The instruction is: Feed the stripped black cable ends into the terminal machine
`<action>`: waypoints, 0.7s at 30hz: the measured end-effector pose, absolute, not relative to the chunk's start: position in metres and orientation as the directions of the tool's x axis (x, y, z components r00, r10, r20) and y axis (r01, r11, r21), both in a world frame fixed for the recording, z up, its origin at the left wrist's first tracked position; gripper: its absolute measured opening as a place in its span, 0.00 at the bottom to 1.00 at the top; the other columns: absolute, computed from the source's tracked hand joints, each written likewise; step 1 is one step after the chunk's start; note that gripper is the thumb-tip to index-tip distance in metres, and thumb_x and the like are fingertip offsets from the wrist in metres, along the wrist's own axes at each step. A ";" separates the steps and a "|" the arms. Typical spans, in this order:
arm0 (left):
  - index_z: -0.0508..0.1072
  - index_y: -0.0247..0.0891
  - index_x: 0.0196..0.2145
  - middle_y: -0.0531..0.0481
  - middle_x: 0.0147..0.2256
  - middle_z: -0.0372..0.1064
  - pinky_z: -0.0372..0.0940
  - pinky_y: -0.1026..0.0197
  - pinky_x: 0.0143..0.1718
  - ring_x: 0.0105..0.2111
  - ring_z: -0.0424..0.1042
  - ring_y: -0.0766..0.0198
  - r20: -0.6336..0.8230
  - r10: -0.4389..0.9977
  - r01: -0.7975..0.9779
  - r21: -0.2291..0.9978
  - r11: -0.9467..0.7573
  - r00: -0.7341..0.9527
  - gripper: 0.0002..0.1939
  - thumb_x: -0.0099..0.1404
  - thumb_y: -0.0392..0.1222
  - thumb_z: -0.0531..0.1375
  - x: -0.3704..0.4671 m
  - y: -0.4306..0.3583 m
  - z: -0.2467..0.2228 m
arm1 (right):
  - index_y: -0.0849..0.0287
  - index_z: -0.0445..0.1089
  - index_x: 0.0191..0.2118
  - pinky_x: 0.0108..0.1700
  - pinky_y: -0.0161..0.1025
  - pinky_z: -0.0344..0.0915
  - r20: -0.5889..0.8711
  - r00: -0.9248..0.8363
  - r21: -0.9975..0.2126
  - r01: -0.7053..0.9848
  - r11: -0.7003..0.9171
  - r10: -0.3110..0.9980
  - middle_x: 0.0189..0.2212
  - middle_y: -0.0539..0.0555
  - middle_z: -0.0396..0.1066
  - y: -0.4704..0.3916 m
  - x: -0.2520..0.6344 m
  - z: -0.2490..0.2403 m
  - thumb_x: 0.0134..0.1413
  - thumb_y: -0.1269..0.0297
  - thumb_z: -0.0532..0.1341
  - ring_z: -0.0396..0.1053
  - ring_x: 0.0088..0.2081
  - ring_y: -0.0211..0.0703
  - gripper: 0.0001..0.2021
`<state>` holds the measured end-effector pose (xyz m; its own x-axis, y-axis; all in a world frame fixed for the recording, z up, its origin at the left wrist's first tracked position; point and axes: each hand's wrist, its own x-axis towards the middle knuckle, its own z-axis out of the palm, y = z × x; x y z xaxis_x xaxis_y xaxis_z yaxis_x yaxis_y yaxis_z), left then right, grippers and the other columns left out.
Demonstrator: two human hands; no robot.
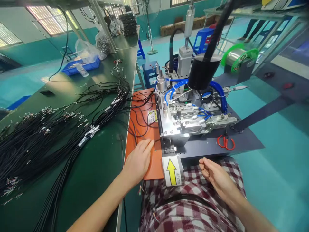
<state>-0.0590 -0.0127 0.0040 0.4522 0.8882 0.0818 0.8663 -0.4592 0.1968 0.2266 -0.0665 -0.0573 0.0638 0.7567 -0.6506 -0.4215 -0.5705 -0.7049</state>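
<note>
Orange rubber mat under your flat, open-fingered left hand carries the thin black wire at your fingertips, so pinch it near its end while your empty, half-curled right hand waits beside the metal machine.

A dark green desk carries heaps of black wires spread left of the left hand's fingers. Under those fingers lies an orange mat. Far beyond them sits a blue tray beside clear plastic bags.
</note>
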 end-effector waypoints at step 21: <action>0.71 0.32 0.42 0.39 0.46 0.71 0.65 0.50 0.51 0.50 0.68 0.53 0.047 0.548 0.548 -0.150 -0.823 0.835 0.13 0.68 0.30 0.48 -0.116 -0.002 0.034 | 0.52 0.70 0.45 0.25 0.37 0.56 0.087 -0.834 -0.608 0.389 0.692 0.545 0.31 0.49 0.72 -0.085 0.135 0.011 0.55 0.73 0.59 0.66 0.25 0.41 0.13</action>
<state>-0.1161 -0.0021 0.0344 0.8353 0.5478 0.0473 0.5481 -0.8228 -0.1504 0.1350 -0.0847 0.0114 -0.8337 0.5453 0.0874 0.3889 0.6921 -0.6082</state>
